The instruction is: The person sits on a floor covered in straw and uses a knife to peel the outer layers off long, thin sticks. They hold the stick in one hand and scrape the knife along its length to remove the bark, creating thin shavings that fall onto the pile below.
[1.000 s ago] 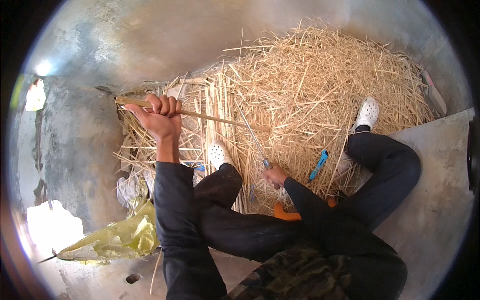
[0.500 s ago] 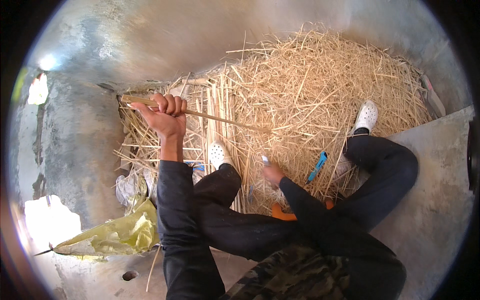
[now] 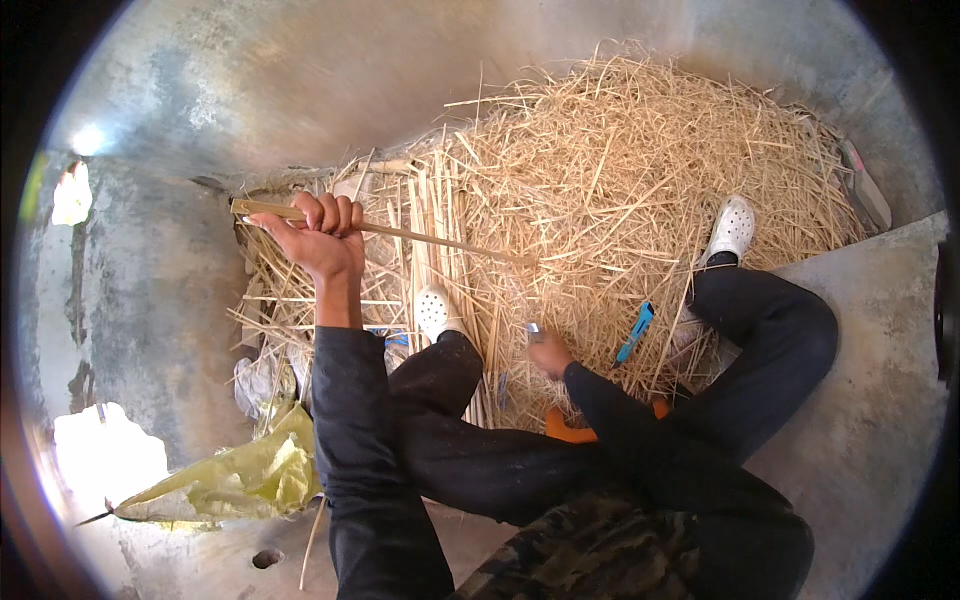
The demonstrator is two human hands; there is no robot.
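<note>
My left hand (image 3: pixel 325 240) is raised and closed round a long, thin bamboo strip (image 3: pixel 430 238). One end of the strip sticks out past the thumb; the rest slants down to the right over the shavings. My right hand (image 3: pixel 550 357), lower and nearer my body, is closed on a small object with a pale, shiny tip (image 3: pixel 532 328). Fingers hide most of that object, so its kind is unclear. Between my legs, to the right of this hand, a blue utility knife (image 3: pixel 635 332) lies on the shavings.
A large heap of bamboo shavings (image 3: pixel 660 160) covers the floor ahead. Split strips (image 3: pixel 425 225) lie bundled beside my left white clog (image 3: pixel 436 310). An orange handle (image 3: pixel 570 427) shows by my right forearm. A yellow-green plastic sheet (image 3: pixel 235 475) hangs at the left. Concrete walls (image 3: pixel 330 80) surround me.
My left hand has shifted slightly left and down with the bamboo strip. My right hand has moved slightly down and right, still holding the small object.
</note>
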